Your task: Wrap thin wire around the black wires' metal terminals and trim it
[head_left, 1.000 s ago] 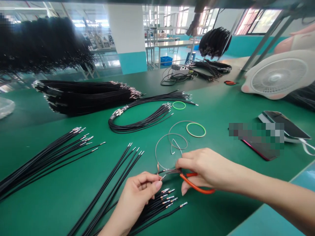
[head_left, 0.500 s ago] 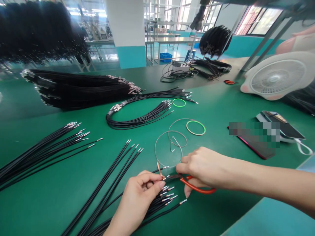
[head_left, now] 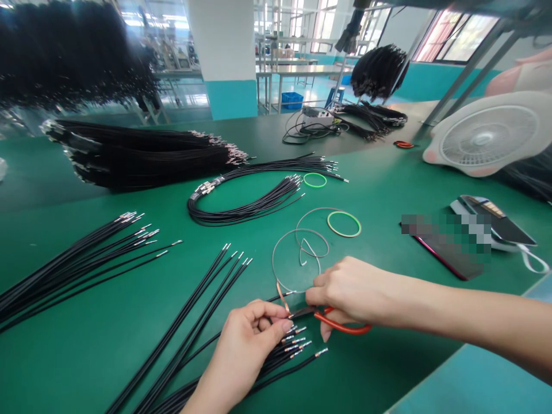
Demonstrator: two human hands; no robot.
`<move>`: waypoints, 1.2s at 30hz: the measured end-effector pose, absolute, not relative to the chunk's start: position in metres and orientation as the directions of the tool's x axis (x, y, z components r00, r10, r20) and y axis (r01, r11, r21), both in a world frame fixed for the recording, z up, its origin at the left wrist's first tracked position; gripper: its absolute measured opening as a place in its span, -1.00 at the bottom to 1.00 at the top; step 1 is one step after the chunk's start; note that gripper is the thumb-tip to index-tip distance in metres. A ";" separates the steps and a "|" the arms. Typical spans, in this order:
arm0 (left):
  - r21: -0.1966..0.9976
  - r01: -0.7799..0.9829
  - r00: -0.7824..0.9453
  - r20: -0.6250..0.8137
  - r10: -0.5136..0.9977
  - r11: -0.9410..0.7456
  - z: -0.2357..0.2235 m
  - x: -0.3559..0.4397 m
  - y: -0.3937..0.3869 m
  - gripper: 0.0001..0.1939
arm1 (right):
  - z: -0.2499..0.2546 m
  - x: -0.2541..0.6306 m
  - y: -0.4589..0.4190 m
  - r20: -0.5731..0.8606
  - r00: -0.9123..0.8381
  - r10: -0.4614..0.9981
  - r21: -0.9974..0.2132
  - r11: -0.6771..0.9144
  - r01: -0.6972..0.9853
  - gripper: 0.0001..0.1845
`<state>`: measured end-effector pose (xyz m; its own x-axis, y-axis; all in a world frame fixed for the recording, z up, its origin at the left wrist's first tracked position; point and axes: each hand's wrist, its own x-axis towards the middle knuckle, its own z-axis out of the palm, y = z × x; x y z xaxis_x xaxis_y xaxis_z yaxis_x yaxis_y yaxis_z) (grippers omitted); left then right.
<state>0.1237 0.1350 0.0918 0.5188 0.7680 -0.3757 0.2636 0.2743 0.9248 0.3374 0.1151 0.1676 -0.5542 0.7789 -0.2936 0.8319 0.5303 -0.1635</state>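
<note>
Left grip [head_left: 252,339]: pinching copper strip [head_left: 282,295] by its lower end, remainder extending past the fingertips. Right grip [head_left: 345,290]: clasped about red-handled tool [head_left: 351,329], tip at left fingertips. Cables [head_left: 276,361]: on tabletop [head_left: 388,253], partly beneath left grip.

Over on the right, a white fan [head_left: 489,135] leans back, and here's a phone [head_left: 457,261] lying near a strapped gadget [head_left: 514,231]. Further off, a socket box [head_left: 317,117] sits by dark cord [head_left: 311,135], a blue crate [head_left: 292,101] beyond, a white-and-teal pillar [head_left: 224,52] left, a window [head_left: 463,37] right.
</note>
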 end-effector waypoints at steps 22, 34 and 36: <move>0.919 0.391 0.577 -0.292 0.763 0.056 0.104 0.112 0.132 -0.85 | 0.129 0.361 0.065 -0.104 -0.362 0.926 0.007 0.364 0.931 -0.87; 0.903 0.426 0.542 -0.206 0.815 -0.054 0.107 0.113 0.128 -0.87 | 0.151 0.327 0.080 0.003 -0.359 0.933 -0.402 0.330 0.854 -0.74; 0.904 0.425 0.535 -0.210 0.818 -0.046 0.107 0.112 0.128 -0.86 | 0.152 0.319 0.088 -0.035 -0.410 0.912 -0.484 0.343 0.805 -0.69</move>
